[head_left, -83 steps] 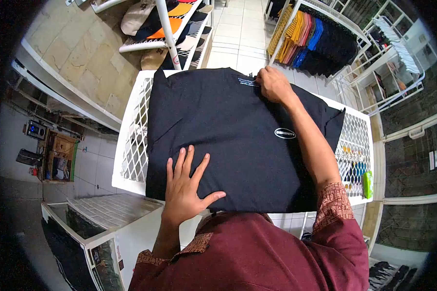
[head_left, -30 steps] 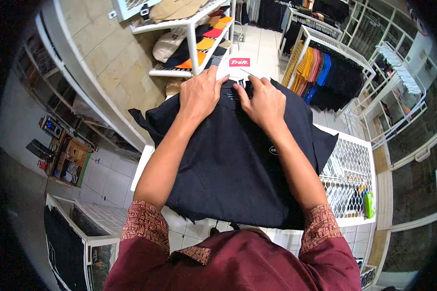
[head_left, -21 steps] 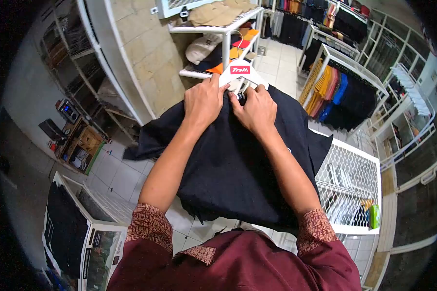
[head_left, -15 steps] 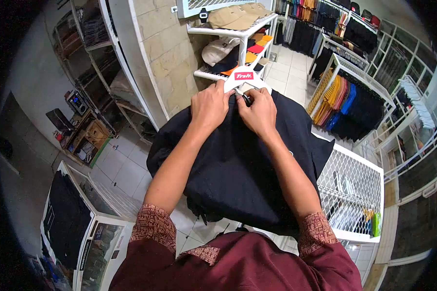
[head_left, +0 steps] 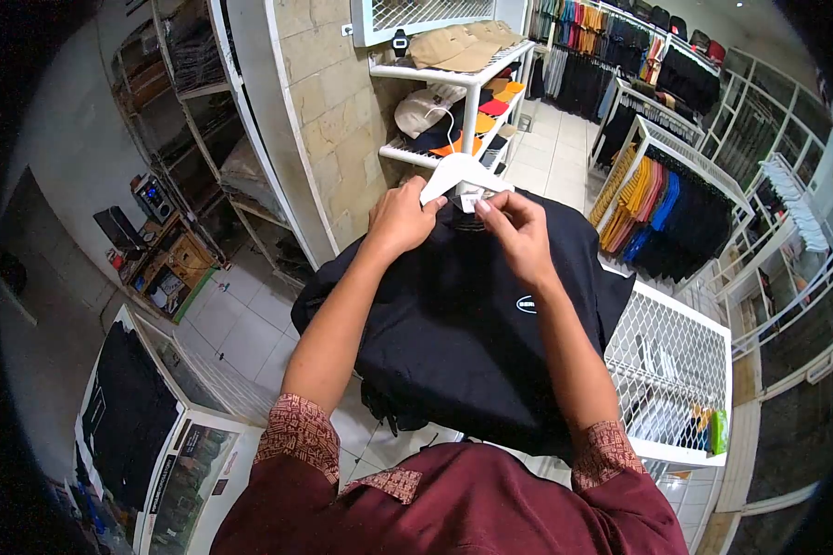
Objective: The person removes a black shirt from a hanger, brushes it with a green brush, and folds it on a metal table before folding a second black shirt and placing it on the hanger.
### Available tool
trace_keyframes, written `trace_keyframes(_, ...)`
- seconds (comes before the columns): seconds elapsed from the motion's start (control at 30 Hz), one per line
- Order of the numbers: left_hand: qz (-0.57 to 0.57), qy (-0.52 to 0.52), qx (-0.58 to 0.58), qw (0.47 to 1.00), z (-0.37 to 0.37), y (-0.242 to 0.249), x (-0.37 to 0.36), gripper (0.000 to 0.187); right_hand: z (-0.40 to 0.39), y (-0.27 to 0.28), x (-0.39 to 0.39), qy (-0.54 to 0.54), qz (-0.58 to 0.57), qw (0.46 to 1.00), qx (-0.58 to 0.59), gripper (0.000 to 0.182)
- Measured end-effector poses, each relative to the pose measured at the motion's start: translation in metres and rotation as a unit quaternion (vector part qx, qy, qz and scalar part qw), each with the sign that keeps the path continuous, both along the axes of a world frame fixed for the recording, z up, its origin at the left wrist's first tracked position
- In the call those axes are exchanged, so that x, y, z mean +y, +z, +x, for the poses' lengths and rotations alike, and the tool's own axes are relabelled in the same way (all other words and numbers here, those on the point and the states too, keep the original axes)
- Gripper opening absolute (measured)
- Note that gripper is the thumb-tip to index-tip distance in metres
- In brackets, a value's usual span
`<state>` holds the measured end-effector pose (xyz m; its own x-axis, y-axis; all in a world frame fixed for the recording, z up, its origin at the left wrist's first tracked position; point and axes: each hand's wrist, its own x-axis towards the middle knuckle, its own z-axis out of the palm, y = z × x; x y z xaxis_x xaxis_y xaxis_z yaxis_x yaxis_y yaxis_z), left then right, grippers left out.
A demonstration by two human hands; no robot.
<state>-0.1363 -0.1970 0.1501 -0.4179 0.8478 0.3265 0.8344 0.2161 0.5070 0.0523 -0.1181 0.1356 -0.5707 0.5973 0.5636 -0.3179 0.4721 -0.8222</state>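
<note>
A black garment (head_left: 444,324) with a small oval print at its right side hangs spread below a white hanger (head_left: 458,170). My left hand (head_left: 400,219) has its fingers closed on the hanger's left arm, near the collar. With thumb and fingers pinched, my right hand (head_left: 520,231) holds the edge of a small white tag (head_left: 470,202) at the neck opening. The hanger's metal hook points up and away from me.
White shelves with caps (head_left: 453,48) stand just beyond the hanger. To the right are a wire-mesh rack (head_left: 671,361) and a rack of coloured shirts (head_left: 648,199). A white display case (head_left: 204,481) is at lower left.
The red label on the hanger's face no longer shows, and the hook is now visible. My right hand has moved slightly right and down, and the garment's oval print has come into view.
</note>
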Motion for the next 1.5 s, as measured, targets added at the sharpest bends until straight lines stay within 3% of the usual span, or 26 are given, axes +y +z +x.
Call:
trace_keyframes(0.13, -0.003, -0.001, -0.035, 0.999, -0.003, -0.006, 0.001, 0.037, 0.027, -0.024, -0.012, -0.041, 0.077, 0.996, -0.028, 0.037)
trace_keyframes(0.2, 0.003, -0.001, -0.05, 0.999, 0.001, -0.005, -0.001, 0.038, 0.034, -0.04, -0.021, -0.085, -0.049, 0.992, -0.078, 0.044)
trace_keyframes(0.27, 0.023, 0.006, -0.072, 0.997, 0.008, -0.003, -0.007, 0.039, 0.036, -0.052, -0.024, -0.109, -0.161, 0.98, -0.047, 0.048)
trace_keyframes(0.3, 0.024, 0.005, -0.07, 0.997, 0.011, -0.001, -0.009, 0.039, 0.035, -0.058, -0.021, -0.111, -0.159, 0.98, -0.045, 0.048)
trace_keyframes(0.37, 0.045, -0.015, -0.076, 0.996, 0.018, 0.001, -0.016, 0.038, 0.033, -0.067, -0.017, -0.252, -0.113, 0.955, -0.103, 0.048)
trace_keyframes(0.4, 0.044, -0.017, -0.074, 0.996, 0.021, 0.001, -0.02, 0.038, 0.035, -0.059, -0.022, -0.254, -0.114, 0.955, -0.101, 0.048)
trace_keyframes(0.47, 0.087, -0.056, -0.06, 0.993, 0.028, 0.001, -0.027, 0.039, 0.042, -0.035, -0.037, -0.273, -0.05, 0.926, -0.257, 0.047)
trace_keyframes(0.5, 0.085, -0.06, -0.059, 0.993, 0.035, 0.006, -0.034, 0.039, 0.043, -0.031, -0.041, -0.269, -0.077, 0.924, -0.261, 0.038)
trace_keyframes(0.53, 0.092, -0.066, -0.054, 0.992, 0.041, 0.012, -0.042, 0.038, 0.045, -0.033, -0.046, -0.271, -0.08, 0.923, -0.26, 0.038)
trace_keyframes(0.6, 0.096, -0.074, -0.048, 0.991, 0.05, 0.024, -0.06, 0.038, 0.047, -0.04, -0.057, -0.289, -0.037, 0.95, -0.111, 0.032)
trace_keyframes(0.67, 0.116, -0.068, -0.039, 0.99, 0.056, 0.034, -0.078, 0.039, 0.051, -0.052, -0.064, -0.357, 0.063, 0.931, -0.04, 0.026)
trace_keyframes(0.77, 0.129, -0.085, -0.028, 0.988, 0.059, 0.041, -0.099, 0.04, 0.06, -0.05, -0.081, -0.298, 0.078, 0.95, 0.057, 0.017)
trace_keyframes(0.93, 0.152, -0.102, 0.004, 0.983, 0.073, 0.053, -0.131, 0.039, 0.083, -0.019, -0.114, -0.311, 0.158, 0.936, 0.052, 0.022)
trace_keyframes(1.0, 0.158, -0.108, 0.018, 0.981, 0.079, 0.056, -0.141, 0.038, 0.097, 0.0, -0.117, -0.317, 0.347, 0.882, 0.037, 0.026)
trace_keyframes(1.03, 0.149, -0.112, 0.029, 0.982, 0.083, 0.06, -0.148, 0.036, 0.104, 0.01, -0.122, -0.328, 0.394, 0.859, -0.002, 0.04)
trace_keyframes(1.17, 0.176, -0.098, 0.084, 0.976, 0.102, 0.065, -0.168, 0.033, 0.119, 0.031, -0.13, -0.33, 0.463, 0.815, -0.115, 0.057)
trace_keyframes(1.33, 0.233, -0.068, 0.163, 0.956, 0.128, 0.072, -0.186, 0.031, 0.127, 0.041, -0.143, -0.292, 0.533, 0.775, -0.172, 0.048)
trace_keyframes(1.5, 0.258, -0.047, 0.217, 0.94, 0.168, 0.077, -0.195, 0.037, 0.161, 0.047, -0.157, -0.256, 0.491, 0.833, -0.024, 0.04)
